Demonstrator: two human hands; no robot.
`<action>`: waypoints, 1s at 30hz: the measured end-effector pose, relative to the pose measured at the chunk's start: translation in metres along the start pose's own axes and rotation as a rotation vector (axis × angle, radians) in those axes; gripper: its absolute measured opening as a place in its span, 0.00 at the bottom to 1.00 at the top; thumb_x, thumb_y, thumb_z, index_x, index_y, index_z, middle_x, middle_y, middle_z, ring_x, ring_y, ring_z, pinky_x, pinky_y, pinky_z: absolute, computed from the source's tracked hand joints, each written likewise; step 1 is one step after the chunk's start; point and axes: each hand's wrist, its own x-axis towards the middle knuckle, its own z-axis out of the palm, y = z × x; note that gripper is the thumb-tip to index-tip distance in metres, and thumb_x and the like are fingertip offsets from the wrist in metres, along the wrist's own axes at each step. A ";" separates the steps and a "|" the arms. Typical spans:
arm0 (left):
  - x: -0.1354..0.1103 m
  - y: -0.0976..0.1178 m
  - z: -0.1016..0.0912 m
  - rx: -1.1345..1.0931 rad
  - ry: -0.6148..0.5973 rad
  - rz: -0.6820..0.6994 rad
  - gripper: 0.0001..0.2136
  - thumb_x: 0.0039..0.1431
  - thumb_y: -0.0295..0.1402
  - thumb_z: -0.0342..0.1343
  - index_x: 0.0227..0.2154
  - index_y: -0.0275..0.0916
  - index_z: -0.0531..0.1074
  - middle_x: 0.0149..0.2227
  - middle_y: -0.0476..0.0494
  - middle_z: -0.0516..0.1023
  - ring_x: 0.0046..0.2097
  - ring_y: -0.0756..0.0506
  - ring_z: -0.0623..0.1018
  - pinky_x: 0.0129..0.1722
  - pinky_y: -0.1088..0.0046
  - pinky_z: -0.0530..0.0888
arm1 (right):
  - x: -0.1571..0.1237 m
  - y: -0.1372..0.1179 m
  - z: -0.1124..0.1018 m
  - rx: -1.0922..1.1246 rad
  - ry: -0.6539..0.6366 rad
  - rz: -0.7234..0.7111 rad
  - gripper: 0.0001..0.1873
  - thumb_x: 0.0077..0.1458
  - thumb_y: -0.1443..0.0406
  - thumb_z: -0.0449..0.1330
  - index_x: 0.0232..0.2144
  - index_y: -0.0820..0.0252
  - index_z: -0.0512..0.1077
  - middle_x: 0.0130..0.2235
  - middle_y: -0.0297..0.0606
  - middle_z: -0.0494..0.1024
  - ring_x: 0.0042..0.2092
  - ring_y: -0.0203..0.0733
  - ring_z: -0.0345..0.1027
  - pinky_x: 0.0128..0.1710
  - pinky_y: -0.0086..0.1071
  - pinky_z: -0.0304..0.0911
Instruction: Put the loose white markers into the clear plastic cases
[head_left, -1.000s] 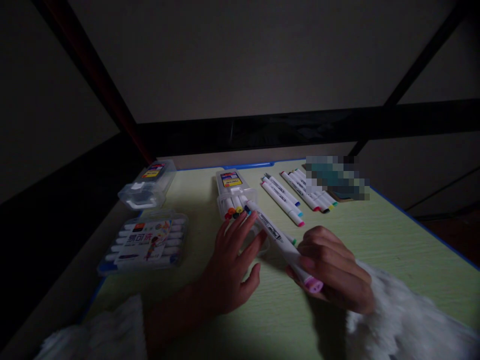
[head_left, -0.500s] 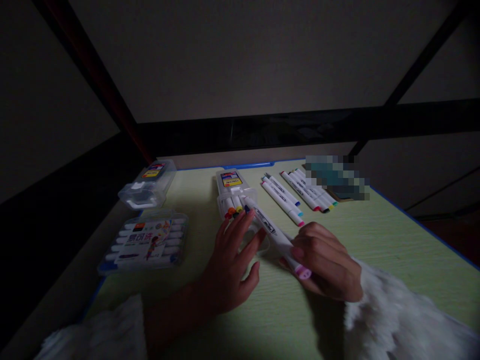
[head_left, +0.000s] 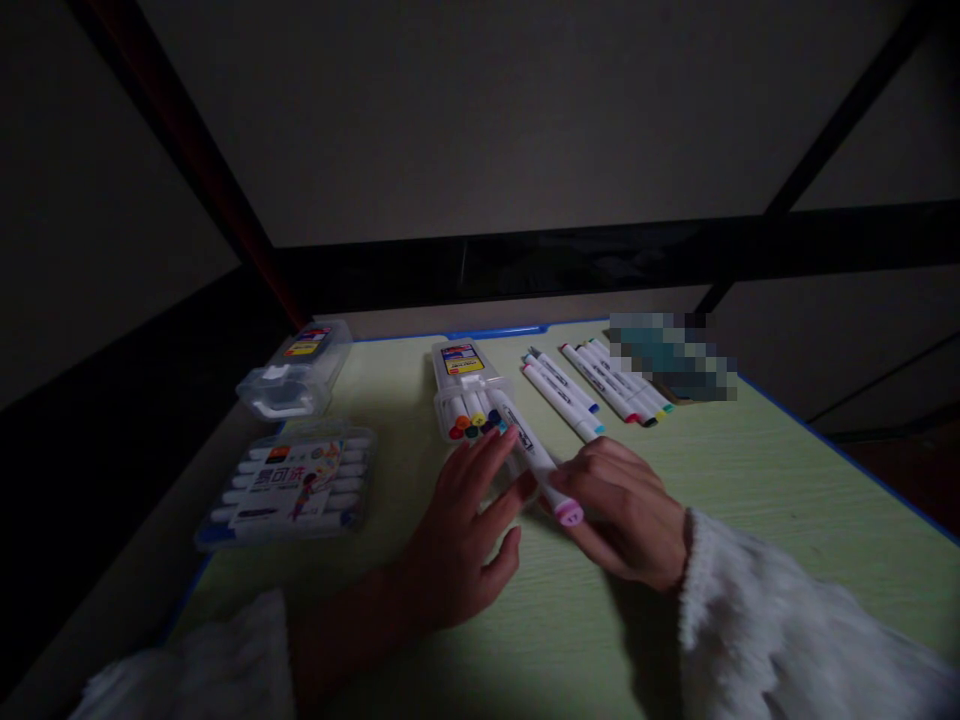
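The right hand [head_left: 626,505] pinches a pink-ended pen [head_left: 531,445] near its pink end; the pen slants away over the table [head_left: 787,470], its other end at the mouth of the open box [head_left: 459,366] near the middle of the far edge. The left hand [head_left: 465,535] is spread and grasps nothing visible. To place the pen well, I would line it up with the pens [head_left: 478,420] inside and push gently, left fingertips guarding the mouth. Whether those fingertips touch the pen is unclear; they hide part of the opening. By the far right corner, something pixelated [head_left: 671,355] is unreadable; the table's near edge cannot be made out.
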 end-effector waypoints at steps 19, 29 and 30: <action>0.001 0.002 -0.002 -0.026 0.059 0.059 0.16 0.51 0.21 0.48 0.44 0.34 0.65 0.61 0.32 0.54 0.61 0.37 0.57 0.56 0.56 0.62 | 0.001 -0.001 0.007 0.124 0.111 -0.029 0.12 0.53 0.72 0.52 0.42 0.62 0.64 0.24 0.34 0.70 0.25 0.37 0.61 0.25 0.31 0.58; 0.002 0.003 -0.003 -0.023 0.043 0.056 0.15 0.52 0.21 0.48 0.44 0.32 0.63 0.60 0.28 0.54 0.61 0.37 0.56 0.56 0.55 0.62 | -0.001 0.000 0.009 0.104 0.095 -0.026 0.09 0.55 0.71 0.52 0.40 0.64 0.65 0.24 0.35 0.69 0.25 0.36 0.61 0.24 0.31 0.58; 0.001 0.003 -0.003 -0.021 0.047 0.059 0.16 0.52 0.21 0.47 0.45 0.31 0.63 0.59 0.27 0.54 0.61 0.37 0.56 0.56 0.56 0.62 | -0.001 0.000 0.009 0.101 0.093 -0.030 0.08 0.55 0.71 0.53 0.40 0.65 0.65 0.23 0.35 0.69 0.25 0.37 0.61 0.24 0.31 0.58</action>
